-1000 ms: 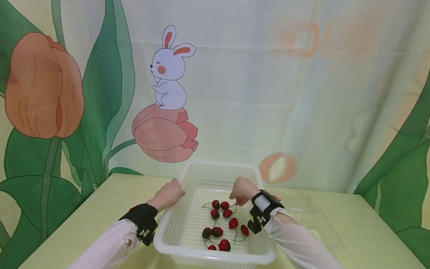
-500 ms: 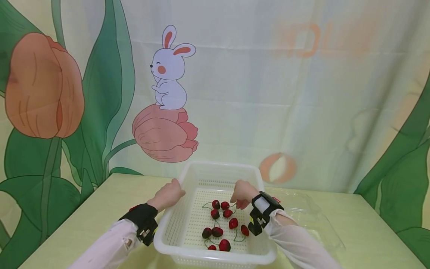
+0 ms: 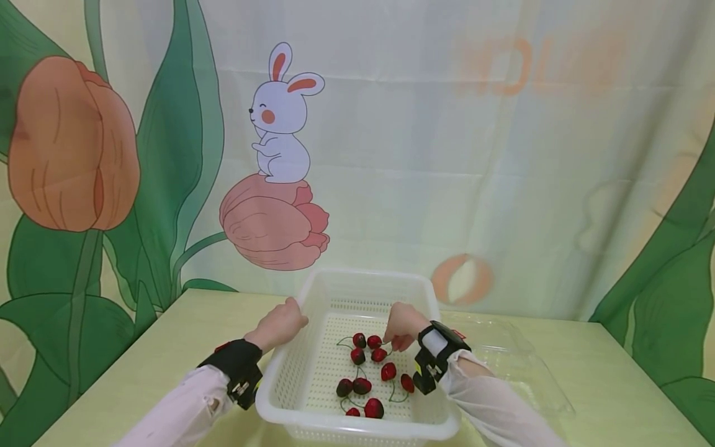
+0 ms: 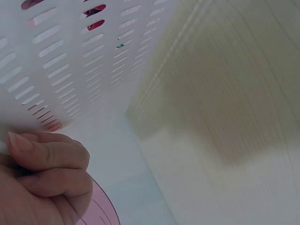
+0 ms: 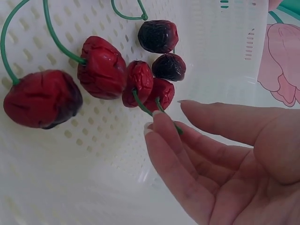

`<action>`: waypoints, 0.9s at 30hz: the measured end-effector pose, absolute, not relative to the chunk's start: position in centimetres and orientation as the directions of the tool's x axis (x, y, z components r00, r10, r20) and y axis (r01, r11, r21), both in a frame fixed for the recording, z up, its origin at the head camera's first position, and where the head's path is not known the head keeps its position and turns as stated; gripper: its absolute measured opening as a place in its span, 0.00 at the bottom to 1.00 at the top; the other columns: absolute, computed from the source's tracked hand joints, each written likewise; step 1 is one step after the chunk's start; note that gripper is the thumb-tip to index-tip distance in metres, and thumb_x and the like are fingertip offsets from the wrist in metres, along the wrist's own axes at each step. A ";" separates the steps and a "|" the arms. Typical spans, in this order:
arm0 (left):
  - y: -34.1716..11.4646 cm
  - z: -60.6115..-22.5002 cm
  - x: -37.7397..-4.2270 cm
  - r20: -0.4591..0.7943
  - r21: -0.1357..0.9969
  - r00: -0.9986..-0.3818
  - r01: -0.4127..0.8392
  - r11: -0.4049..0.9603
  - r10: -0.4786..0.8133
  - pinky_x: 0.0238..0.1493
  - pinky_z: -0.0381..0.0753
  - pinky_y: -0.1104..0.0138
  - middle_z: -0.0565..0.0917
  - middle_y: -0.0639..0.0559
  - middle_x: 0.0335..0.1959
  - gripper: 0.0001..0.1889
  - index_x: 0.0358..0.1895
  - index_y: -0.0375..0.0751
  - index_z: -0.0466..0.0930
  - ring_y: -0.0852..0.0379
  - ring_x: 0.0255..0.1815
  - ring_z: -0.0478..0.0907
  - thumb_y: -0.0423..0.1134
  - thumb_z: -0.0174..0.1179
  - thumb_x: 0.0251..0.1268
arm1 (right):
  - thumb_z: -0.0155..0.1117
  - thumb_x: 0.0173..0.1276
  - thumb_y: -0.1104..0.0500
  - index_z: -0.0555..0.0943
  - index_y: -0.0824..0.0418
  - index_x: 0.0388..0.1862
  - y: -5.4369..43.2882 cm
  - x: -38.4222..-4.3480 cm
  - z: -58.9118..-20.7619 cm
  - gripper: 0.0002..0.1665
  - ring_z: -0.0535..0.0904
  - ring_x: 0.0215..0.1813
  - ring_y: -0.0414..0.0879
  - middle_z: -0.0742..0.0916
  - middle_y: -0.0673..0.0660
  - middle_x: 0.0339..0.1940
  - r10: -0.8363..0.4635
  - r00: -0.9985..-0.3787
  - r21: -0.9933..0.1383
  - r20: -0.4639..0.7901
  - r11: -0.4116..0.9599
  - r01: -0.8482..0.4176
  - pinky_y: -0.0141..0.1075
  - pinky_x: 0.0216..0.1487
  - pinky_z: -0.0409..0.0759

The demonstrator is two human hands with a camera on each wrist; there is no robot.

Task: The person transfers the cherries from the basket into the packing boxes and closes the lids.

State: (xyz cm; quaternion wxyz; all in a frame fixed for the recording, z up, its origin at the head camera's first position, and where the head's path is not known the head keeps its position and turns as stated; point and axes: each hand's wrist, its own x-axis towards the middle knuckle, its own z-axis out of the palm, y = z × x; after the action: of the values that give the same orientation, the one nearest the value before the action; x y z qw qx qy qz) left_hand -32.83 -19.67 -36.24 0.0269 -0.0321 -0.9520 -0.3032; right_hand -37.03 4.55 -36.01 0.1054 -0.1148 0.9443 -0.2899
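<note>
A white perforated plastic basket [image 3: 313, 360] holds several dark red cherries with green stems, some joined in pairs. My left hand [image 3: 279, 324] grips its left rim with curled fingers; the left wrist view shows the thumb bent over them beside the slotted wall. Inside the basket on the right, my right hand [image 3: 404, 326] is at a cherry pair [image 5: 139, 84]. In the right wrist view its thumb stands apart from the bent fingers, and the pair's green stem [image 5: 143, 105] runs to the fingertips. Nearer me lie another cherry pair [image 3: 388, 371] and a large cherry [image 3: 373, 408].
A clear plastic container [image 3: 503, 347] stands on the table to the right of the basket, partly behind my right forearm. The pale yellow table [image 3: 184, 347] ends at a printed curtain [image 3: 380, 186] behind the basket.
My right hand has sunk slightly toward the cherry pair's stem, and its fingers have shifted a little. My left hand, the basket and the cherries have hardly moved.
</note>
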 end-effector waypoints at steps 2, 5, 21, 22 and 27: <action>-19.7 -36.2 -32.8 0.068 0.581 -0.997 0.075 0.810 0.044 0.28 0.76 0.56 0.70 0.38 0.32 0.17 0.47 0.23 0.58 0.48 0.28 0.74 0.35 0.49 0.63 | 0.66 0.51 0.71 0.80 0.68 0.18 4.6 -37.0 -36.1 0.06 0.79 0.17 0.50 0.81 0.61 0.13 -0.283 -0.951 -0.579 -0.126 0.799 -0.162 0.36 0.19 0.76; -19.7 -36.2 -32.8 0.063 0.588 -0.997 0.074 0.805 0.045 0.28 0.76 0.56 0.71 0.38 0.32 0.18 0.47 0.23 0.58 0.48 0.28 0.74 0.35 0.49 0.63 | 0.66 0.51 0.72 0.80 0.69 0.18 4.6 -36.9 -36.3 0.06 0.79 0.17 0.50 0.80 0.61 0.13 -0.292 -0.949 -0.593 -0.118 0.787 -0.168 0.36 0.18 0.76; -19.8 -36.4 -33.0 0.065 0.583 -0.997 0.073 0.809 0.043 0.28 0.76 0.57 0.70 0.39 0.31 0.18 0.47 0.23 0.58 0.49 0.27 0.74 0.35 0.49 0.63 | 0.64 0.50 0.74 0.80 0.70 0.16 4.8 -37.4 -37.0 0.07 0.76 0.13 0.47 0.79 0.59 0.10 -0.296 -0.951 -0.624 -0.092 0.761 -0.176 0.36 0.17 0.75; -19.8 -36.4 -33.0 0.068 0.581 -0.997 0.074 0.810 0.042 0.28 0.76 0.57 0.70 0.39 0.31 0.18 0.47 0.23 0.58 0.49 0.27 0.74 0.35 0.49 0.63 | 0.64 0.50 0.75 0.80 0.70 0.16 4.8 -37.4 -37.0 0.07 0.77 0.13 0.47 0.79 0.59 0.10 -0.293 -0.952 -0.629 -0.092 0.758 -0.172 0.36 0.17 0.75; -19.8 -36.4 -33.0 0.083 0.563 -0.995 0.085 0.822 0.046 0.28 0.75 0.58 0.70 0.40 0.29 0.17 0.46 0.22 0.59 0.49 0.27 0.74 0.35 0.49 0.63 | 0.63 0.48 0.76 0.80 0.70 0.16 4.8 -37.6 -36.9 0.07 0.77 0.13 0.48 0.79 0.59 0.10 -0.297 -0.951 -0.647 -0.087 0.743 -0.172 0.37 0.17 0.75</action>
State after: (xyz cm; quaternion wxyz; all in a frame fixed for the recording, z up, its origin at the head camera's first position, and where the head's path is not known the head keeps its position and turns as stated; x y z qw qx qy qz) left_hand -32.98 -19.83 -36.40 0.0328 -0.0345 -0.9539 -0.2962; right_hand -37.55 4.84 -36.94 0.0927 -0.1263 0.9289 -0.3355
